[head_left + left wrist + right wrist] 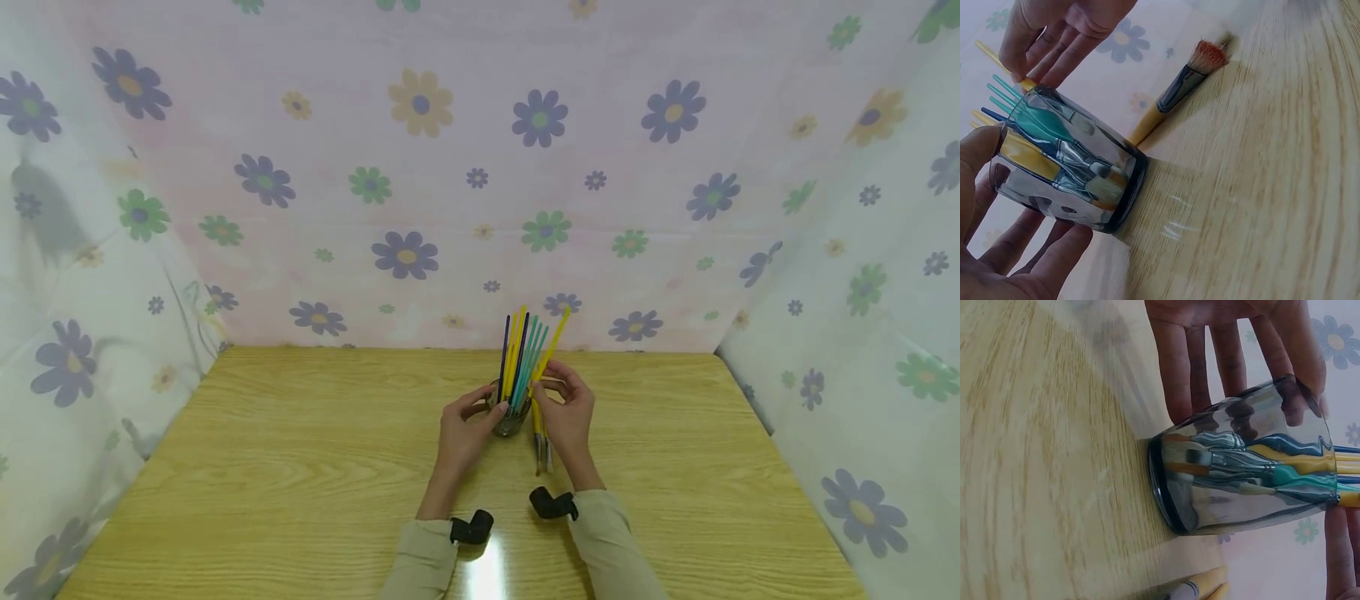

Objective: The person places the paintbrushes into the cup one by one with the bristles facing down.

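Note:
A smoky clear glass (1085, 162) stands on the table holding several paintbrushes, bristles down, with yellow, teal (529, 358) and dark blue handles rising above its rim. My left hand (465, 429) grips the glass from the left, thumb near the rim and fingers around the far side. At the rim's right side, my right hand (567, 408) pinches a yellow paintbrush (556, 340) between thumb and fingers. That brush leans right, its lower part at the rim. Beside the glass, under my right hand, yellow-handled paintbrushes (537, 421) lie on the table; one has reddish bristles (1207, 56).
The table (315, 450) has a light wood-grain top. Flower-patterned cloth (465, 208) hangs behind it and along both sides. Black wrist mounts (472, 527) sit at the ends of both sleeves. Light reflects off the table's front.

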### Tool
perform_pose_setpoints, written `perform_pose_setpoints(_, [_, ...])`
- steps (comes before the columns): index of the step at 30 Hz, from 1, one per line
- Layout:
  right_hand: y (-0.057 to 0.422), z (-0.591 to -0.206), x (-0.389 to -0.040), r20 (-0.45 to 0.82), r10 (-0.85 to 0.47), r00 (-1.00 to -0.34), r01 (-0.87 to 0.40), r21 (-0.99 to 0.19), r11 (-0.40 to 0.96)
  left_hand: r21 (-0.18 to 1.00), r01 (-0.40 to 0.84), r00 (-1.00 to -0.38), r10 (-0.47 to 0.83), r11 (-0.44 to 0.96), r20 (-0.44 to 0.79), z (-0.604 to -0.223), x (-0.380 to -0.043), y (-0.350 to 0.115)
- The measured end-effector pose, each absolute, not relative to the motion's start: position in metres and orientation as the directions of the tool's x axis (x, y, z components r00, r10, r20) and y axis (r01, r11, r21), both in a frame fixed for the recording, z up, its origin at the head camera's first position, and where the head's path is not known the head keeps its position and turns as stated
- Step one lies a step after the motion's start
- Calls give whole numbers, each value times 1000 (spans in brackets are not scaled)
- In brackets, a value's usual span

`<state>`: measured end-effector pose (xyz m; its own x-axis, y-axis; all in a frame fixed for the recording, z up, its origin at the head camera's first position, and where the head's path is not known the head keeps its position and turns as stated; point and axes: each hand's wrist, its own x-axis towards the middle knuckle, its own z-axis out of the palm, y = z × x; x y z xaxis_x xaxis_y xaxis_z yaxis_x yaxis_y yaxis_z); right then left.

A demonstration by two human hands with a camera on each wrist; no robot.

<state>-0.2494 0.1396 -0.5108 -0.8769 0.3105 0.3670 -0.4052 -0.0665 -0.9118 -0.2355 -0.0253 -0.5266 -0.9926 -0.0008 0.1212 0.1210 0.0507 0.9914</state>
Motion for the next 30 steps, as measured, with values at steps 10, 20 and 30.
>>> perform_pose_setpoints(10, [138, -513, -255, 366, 331, -870, -392, -920, -12, 992, 105, -994, -8, 66, 106, -525, -236, -24])
perform_pose_setpoints(20, [134, -504, -253, 353, 306, -884, -364, -931, 24, 991, 127, -992, -10, 51, 128, -523, -234, -23])
perform_pose_setpoints(30, [133, -521, -258, 349, 327, -878, -351, -935, 54, 988, 146, -989, -15, 51, 147, -526, -236, -22])
